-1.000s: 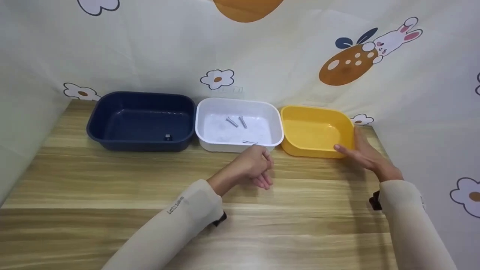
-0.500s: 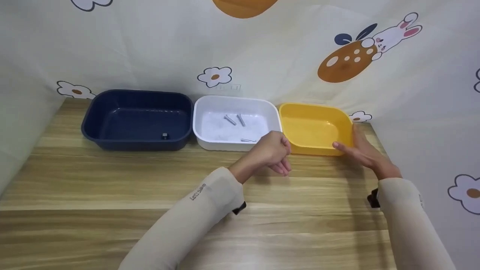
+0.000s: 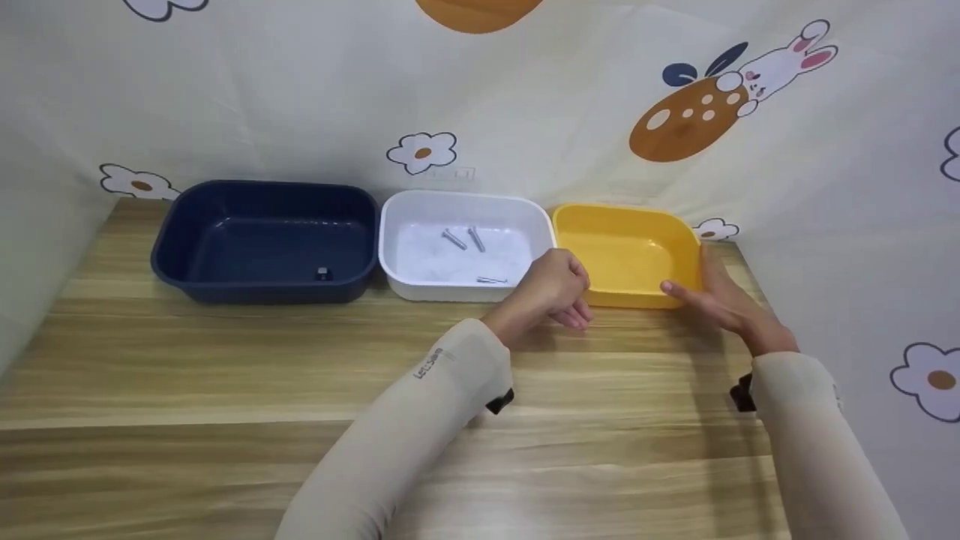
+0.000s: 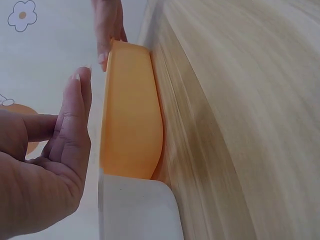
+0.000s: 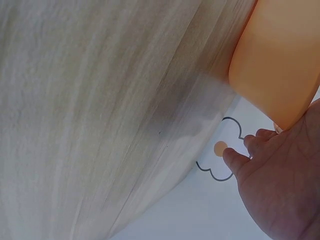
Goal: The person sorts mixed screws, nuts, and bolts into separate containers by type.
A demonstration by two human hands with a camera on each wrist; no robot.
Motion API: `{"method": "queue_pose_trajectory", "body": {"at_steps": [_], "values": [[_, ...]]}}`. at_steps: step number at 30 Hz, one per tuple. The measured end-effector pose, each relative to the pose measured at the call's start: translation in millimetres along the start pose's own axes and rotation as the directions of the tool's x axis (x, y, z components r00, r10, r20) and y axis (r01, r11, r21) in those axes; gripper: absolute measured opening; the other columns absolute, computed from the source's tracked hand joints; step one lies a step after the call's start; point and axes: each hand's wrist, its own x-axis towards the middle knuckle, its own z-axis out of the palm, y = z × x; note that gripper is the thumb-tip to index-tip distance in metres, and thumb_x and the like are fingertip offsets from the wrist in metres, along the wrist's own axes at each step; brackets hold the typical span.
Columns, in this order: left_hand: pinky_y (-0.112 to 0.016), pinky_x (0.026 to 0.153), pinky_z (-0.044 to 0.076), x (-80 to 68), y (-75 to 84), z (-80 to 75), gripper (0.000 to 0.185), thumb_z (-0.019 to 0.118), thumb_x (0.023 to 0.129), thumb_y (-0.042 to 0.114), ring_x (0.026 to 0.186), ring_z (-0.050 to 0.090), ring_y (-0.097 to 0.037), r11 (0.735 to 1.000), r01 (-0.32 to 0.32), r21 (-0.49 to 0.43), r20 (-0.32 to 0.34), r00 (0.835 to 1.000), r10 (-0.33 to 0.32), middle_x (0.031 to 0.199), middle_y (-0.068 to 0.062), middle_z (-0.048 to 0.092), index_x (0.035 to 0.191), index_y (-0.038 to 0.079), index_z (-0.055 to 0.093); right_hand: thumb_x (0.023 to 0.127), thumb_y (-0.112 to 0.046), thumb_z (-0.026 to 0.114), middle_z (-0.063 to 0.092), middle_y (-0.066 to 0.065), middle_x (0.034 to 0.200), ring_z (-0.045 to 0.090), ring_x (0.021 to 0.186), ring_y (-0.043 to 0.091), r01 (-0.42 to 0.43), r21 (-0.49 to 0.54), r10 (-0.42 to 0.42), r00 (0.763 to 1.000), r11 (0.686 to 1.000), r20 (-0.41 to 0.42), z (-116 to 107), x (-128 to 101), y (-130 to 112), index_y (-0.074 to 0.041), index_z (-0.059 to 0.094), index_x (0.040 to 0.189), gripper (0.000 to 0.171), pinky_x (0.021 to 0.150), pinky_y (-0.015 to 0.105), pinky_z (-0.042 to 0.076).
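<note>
My left hand [image 3: 553, 283] is over the front corner where the white bin [image 3: 427, 291] meets the yellow bin [image 3: 630, 300]. Its thumb meets the bent index finger while the other fingers extend; I cannot tell whether something small is between them. In the left wrist view that hand [image 4: 60, 155] is beside the bins' rims. My right hand [image 3: 724, 300] rests against the yellow bin's right end, fingers along the outside and thumb at the front rim. Two bolts [image 3: 476, 239] lie in the white bin, with thin metal pieces [image 3: 492, 280] near its front wall.
A dark blue bin [image 3: 262, 294] stands left of the white one, with a small metal piece [image 3: 322, 274] inside. All the bins line up on a wooden table [image 3: 187, 375] against a patterned cloth [image 3: 300, 90]. Cloth also borders the table's right side.
My left hand has moved right and slightly farther in, from the white bin's front to its corner with the yellow bin. My right hand stays at the yellow bin. The head view has shifted slightly.
</note>
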Motion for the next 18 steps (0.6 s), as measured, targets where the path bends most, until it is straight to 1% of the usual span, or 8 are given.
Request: {"method": "queue_pose_trajectory", "body": {"at_steps": [3,5,8,11,14,15,16,18], "values": [[-0.030,0.049,0.056,5.6,5.0,0.5,0.015,0.051,0.098,0.005,0.049,0.066,-0.021,0.999,0.016,0.030,-0.013,1.000,-0.015,0.065,-0.015,0.070,0.107,-0.002,0.060,0.092,-0.051,0.059,-0.004,0.019,0.162,0.011,0.145,0.042,-0.012,0.000,0.012,1.000,1.000,0.006,0,0,0,-0.014,-0.011,0.156,0.102,0.114,0.065,0.008],[-0.028,0.049,0.056,10.2,8.0,2.1,0.014,0.051,0.099,0.006,0.049,0.067,-0.020,0.998,0.022,0.052,-0.024,0.999,-0.021,0.065,-0.014,0.070,0.106,-0.001,0.060,0.092,-0.051,0.058,-0.005,0.019,0.162,0.009,0.145,0.043,-0.014,-0.003,0.014,1.000,1.000,0.007,1,0,0,-0.014,-0.012,0.156,0.102,0.114,0.066,0.008],[-0.026,0.048,0.055,18.2,12.5,6.0,0.012,0.049,0.099,0.007,0.046,0.065,-0.018,0.995,0.019,0.103,-0.047,0.999,-0.014,0.062,-0.012,0.069,0.096,0.002,0.060,0.092,-0.052,0.058,-0.005,0.019,0.162,0.008,0.146,0.042,-0.011,-0.006,0.011,1.000,1.000,0.008,1,0,1,-0.014,-0.012,0.156,0.103,0.114,0.065,0.008],[-0.023,0.045,0.054,25.8,17.7,11.4,0.021,0.047,0.099,0.008,0.042,0.062,-0.015,0.983,0.004,0.184,-0.073,0.997,0.009,0.060,-0.008,0.069,0.081,0.007,0.056,0.091,-0.052,0.059,-0.003,0.019,0.162,0.009,0.146,0.041,-0.003,0.001,0.003,1.000,1.000,-0.001,1,0,2,-0.012,-0.010,0.156,0.103,0.115,0.064,0.008],[-0.024,0.045,0.053,33.5,23.3,17.5,0.023,0.047,0.100,0.011,0.046,0.065,-0.016,0.957,0.013,0.290,-0.097,0.995,0.016,0.064,-0.007,0.071,0.080,0.009,0.058,0.091,-0.049,0.061,-0.001,0.020,0.162,0.011,0.146,0.041,0.010,0.020,-0.010,1.000,1.000,-0.014,1,1,3,-0.009,-0.006,0.156,0.102,0.115,0.063,0.008],[-0.024,0.047,0.054,37.7,23.8,19.8,0.022,0.048,0.100,0.012,0.050,0.067,-0.016,0.952,0.027,0.306,-0.101,0.995,0.004,0.068,-0.007,0.072,0.083,0.009,0.061,0.091,-0.049,0.061,0.001,0.020,0.162,0.012,0.145,0.041,0.014,0.028,-0.013,1.000,1.000,-0.018,2,2,3,-0.009,-0.005,0.156,0.101,0.116,0.063,0.009],[-0.024,0.048,0.054,43.8,21.6,21.9,0.021,0.049,0.100,0.012,0.052,0.068,-0.017,0.947,0.024,0.320,-0.105,0.994,0.010,0.068,-0.007,0.073,0.084,0.009,0.062,0.091,-0.048,0.062,0.003,0.020,0.162,0.013,0.145,0.040,0.016,0.034,-0.015,1.000,0.999,-0.021,2,2,2,-0.009,-0.004,0.156,0.101,0.116,0.063,0.009],[-0.025,0.053,0.056,48.6,20.0,27.1,0.019,0.050,0.099,0.013,0.059,0.071,-0.017,0.948,0.098,0.303,-0.132,0.989,-0.060,0.071,-0.007,0.073,0.089,0.008,0.066,0.091,-0.049,0.062,0.003,0.020,0.162,0.013,0.145,0.040,0.011,0.036,-0.011,1.000,0.999,-0.020,2,3,2,-0.009,-0.004,0.156,0.101,0.116,0.062,0.009]]}}
